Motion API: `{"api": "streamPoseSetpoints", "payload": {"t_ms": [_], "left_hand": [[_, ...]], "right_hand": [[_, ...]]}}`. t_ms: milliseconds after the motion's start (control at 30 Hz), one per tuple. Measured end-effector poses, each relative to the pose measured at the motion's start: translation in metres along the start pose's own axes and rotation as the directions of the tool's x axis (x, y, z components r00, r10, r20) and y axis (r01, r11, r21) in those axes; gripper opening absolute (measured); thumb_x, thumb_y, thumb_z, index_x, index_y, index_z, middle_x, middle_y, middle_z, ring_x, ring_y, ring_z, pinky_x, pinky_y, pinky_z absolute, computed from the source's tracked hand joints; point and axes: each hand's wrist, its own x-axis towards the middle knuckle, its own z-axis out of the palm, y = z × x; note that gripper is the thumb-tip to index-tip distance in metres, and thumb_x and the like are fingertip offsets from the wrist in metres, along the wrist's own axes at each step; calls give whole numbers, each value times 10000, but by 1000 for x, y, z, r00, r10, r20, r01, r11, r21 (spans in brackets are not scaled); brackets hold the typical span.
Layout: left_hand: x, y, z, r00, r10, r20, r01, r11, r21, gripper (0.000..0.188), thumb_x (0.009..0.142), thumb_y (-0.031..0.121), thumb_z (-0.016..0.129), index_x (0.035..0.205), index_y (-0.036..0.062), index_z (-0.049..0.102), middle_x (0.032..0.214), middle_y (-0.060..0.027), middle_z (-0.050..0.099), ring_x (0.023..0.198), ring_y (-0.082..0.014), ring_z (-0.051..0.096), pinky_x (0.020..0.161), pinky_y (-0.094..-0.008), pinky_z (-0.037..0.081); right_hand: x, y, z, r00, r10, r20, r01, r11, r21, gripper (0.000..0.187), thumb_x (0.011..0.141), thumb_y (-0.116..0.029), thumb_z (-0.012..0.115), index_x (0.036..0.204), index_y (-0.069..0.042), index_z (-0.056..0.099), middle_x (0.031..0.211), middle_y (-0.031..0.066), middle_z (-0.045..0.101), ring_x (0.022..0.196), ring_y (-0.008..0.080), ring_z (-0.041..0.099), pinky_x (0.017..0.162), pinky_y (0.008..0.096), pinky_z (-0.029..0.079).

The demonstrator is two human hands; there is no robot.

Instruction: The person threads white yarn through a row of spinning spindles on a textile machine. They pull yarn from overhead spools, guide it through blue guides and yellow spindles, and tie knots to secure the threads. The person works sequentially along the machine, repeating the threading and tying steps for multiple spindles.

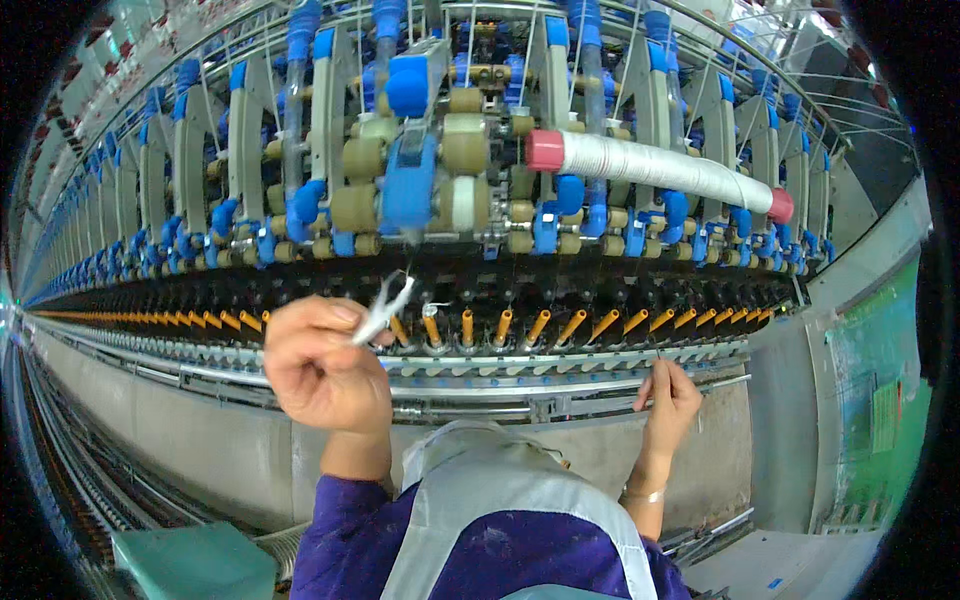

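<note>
My left hand (330, 365) is closed in a pinch on a tuft of white fibre (385, 312), held up in front of the spinning frame. The tuft stands out above the fingers, its loose end near a blue-and-grey drafting arm (410, 180) with tan rollers. My right hand (668, 397) hangs over the frame's front rail (560, 360), thumb and fingers pressed together. Something thin and dark may stick up from those fingertips, too small to name. Between the hands runs a row of orange spindles (504, 328); one spindle (431, 322) carries a bit of white fibre at its top.
A white-wrapped roll with pink ends (660, 172) lies across the drafting arms at right. Blue-topped grey arms (245, 120) line the frame. A green panel (880, 400) stands at far right, a grey-green box (195, 562) at lower left. My apron (500, 490) fills the lower middle.
</note>
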Motion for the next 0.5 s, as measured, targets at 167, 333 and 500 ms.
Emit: {"api": "streamPoseSetpoints", "payload": {"t_ms": [167, 333, 500], "left_hand": [[-1, 8, -24, 974, -222, 41, 225, 946, -232, 213, 861, 78, 663, 909, 42, 459, 723, -103, 531, 563, -156, 525, 478, -234, 462], [-120, -47, -120, -30, -863, 505, 903, 193, 384, 168, 827, 85, 668, 976, 27, 615, 860, -80, 657, 773, -193, 638, 635, -317, 509], [-207, -66, -212, 120, -878, 464, -351, 399, 847, 328, 864, 245, 648, 1113, 32, 629, 965, -150, 675, 935, -367, 622, 831, -437, 486]], "right_hand": [[16, -20, 45, 951, -218, 221, 204, 975, 86, 145, 917, -22, 555, 969, 52, 668, 592, 50, 594, 461, 84, 534, 434, 210, 395], [32, -69, 106, 853, -378, 359, 311, 922, 231, 150, 920, -24, 550, 986, 61, 654, 612, 69, 617, 486, 107, 583, 445, 209, 437], [48, -105, 146, 697, -675, 243, 620, 737, 269, 127, 885, -7, 593, 972, 61, 657, 633, 83, 628, 506, 113, 592, 463, 233, 463]]}}
